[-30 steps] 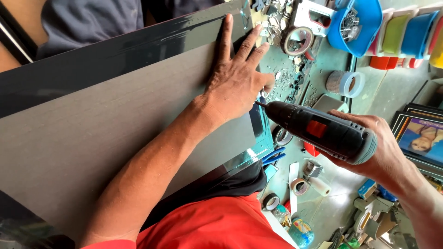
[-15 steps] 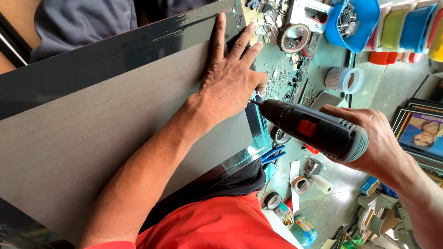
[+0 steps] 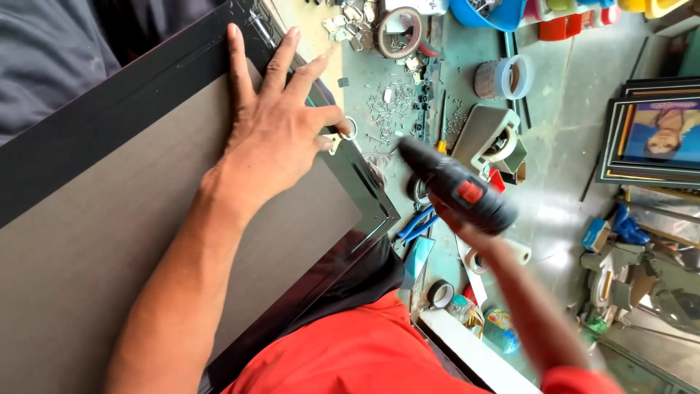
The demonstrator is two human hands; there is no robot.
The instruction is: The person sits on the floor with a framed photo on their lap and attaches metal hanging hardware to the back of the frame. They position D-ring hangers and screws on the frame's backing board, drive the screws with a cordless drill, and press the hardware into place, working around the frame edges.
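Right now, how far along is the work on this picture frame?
Done: the grey backing board sits inside the black frame. In hand: the left hand presses flat on the board near a small ring hanger, while the right hand holds a cordless drill off the frame. Left: the drill has not yet touched.

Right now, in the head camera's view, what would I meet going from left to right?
Grey backing board → left hand pressed flat on it → black frame corner → black drill in the right hand → framed picture at the far right.
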